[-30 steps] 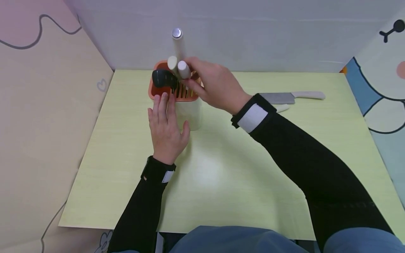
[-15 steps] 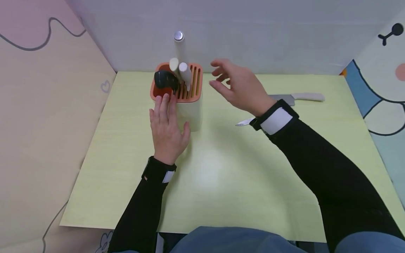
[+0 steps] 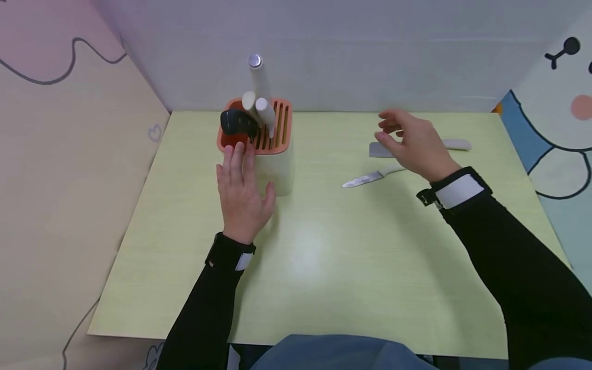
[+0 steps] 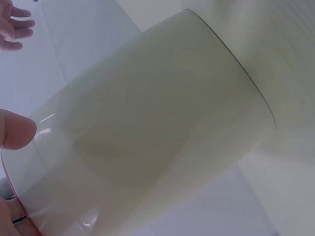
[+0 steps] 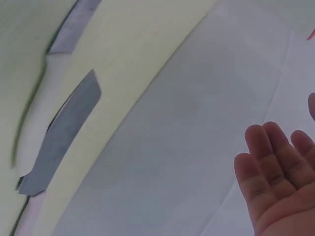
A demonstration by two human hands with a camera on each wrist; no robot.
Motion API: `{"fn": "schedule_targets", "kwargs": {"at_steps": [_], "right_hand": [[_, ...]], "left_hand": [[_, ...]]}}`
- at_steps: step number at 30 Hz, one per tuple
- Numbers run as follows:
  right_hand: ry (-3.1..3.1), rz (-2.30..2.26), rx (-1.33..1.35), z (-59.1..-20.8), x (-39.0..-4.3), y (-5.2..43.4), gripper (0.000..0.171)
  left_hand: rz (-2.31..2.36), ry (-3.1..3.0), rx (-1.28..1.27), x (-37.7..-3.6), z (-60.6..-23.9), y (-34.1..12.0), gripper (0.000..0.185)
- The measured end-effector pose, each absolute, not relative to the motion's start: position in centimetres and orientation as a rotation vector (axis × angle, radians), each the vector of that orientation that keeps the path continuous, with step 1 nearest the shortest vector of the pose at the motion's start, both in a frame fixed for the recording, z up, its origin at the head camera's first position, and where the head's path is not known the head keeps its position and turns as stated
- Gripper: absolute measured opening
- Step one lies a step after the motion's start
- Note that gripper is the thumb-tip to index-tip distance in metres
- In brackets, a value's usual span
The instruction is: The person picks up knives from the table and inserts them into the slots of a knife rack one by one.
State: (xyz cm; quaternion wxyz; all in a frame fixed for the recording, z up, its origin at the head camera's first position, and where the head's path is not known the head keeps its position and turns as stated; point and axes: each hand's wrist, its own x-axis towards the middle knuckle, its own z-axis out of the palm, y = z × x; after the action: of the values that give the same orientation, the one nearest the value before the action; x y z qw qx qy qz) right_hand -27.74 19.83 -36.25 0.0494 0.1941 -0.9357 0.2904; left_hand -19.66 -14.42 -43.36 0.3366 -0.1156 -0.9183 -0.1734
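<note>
A pale yellow-green table (image 3: 324,257) with a faint wood grain fills a small booth, closed at the back by a plain grey-white wall (image 3: 370,51) and at the sides by cartoon-printed panels, pink and cream on the left (image 3: 69,154), blue and white on the right (image 3: 555,128). Light pools in a soft glare near the table's middle.

At the rear left stands a cream knife block (image 3: 273,164) with an orange slotted top. Three cream handles and one black handle rise from it, the tallest capped in metal. The left hand (image 3: 242,195) rests flat against the block's near side, fingers straight and close together, thumb pressed on the wall; the left wrist view shows a fingertip on the cream surface just under the orange rim.

The right hand (image 3: 413,144) hovers over the table's right half, fingers loosely bent and spread, holding nothing. Under it lie a cleaver (image 3: 379,150), its cream handle pointing right, and just in front a small knife (image 3: 365,180), tip pointing left. The right wrist view shows the cleaver's (image 5: 64,128) grey blade flat on the table.

A person's black sleeves with white cuffs frame the scene.
</note>
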Motion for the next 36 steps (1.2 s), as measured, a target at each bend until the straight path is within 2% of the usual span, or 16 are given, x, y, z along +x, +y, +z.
{"fn": "schedule_targets", "kwargs": {"at_steps": [7, 15, 23, 32, 36], "right_hand": [[-2.933, 0.851, 0.484, -38.9, -27.7, 24.1, 0.047], [-3.015, 0.771, 0.418, -42.1, -28.3, 26.9, 0.048], [-3.03, 0.708, 0.509, -45.6, -29.5, 28.4, 0.039], [-3.052, 0.613, 0.571, -47.8, -29.8, 29.0, 0.045], [-3.097, 0.575, 0.546, -48.5, -29.5, 29.1, 0.043]], "left_hand": [[-0.455, -2.402, -0.289, -19.7, -43.6, -14.5, 0.08], [-0.455, -2.413, -0.281, -19.7, -43.6, -14.4, 0.079], [-0.456, -2.41, -0.28, -19.8, -43.9, -14.4, 0.079], [-0.45, -2.373, -0.279, -19.9, -44.2, -14.5, 0.08], [-0.454, -2.368, -0.283, -20.0, -44.3, -14.4, 0.079]]}}
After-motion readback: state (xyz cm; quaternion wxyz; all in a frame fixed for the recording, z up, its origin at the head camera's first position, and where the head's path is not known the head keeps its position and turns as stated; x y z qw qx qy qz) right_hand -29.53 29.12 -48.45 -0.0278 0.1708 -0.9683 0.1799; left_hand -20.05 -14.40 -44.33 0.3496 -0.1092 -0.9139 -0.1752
